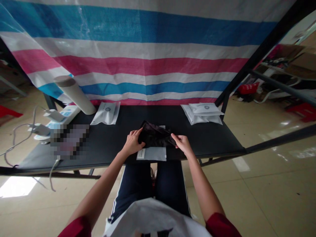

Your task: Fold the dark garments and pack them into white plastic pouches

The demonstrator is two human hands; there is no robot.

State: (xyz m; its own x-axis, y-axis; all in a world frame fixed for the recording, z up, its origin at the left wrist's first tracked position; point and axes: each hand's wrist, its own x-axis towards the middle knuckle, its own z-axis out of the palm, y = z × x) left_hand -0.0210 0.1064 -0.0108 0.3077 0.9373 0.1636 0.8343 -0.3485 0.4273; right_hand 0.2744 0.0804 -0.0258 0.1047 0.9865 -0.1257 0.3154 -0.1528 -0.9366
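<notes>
A dark, soft piece of cloth point(158, 134) lies bunched on the black table in front of me; its exact kind does not show. My left hand point(134, 142) holds the cloth's left end between thumb and fingers. At the opposite end, my right hand point(182, 143) pinches the right edge. Under the cloth is a flat, frosted plastic bag point(155, 153), with a pale label at its left side. The bag's near part sticks out toward me, and the cloth covers most of the rest.
Filled white pouches point(106, 113) lie at the back left, with more stacked pouches point(203, 113) at the back right. A bottle point(74, 95), a power strip point(64, 120) with plugs and a blurred-out device point(70, 141) occupy the left. A striped sheet point(148, 65) hangs behind the table point(212, 140).
</notes>
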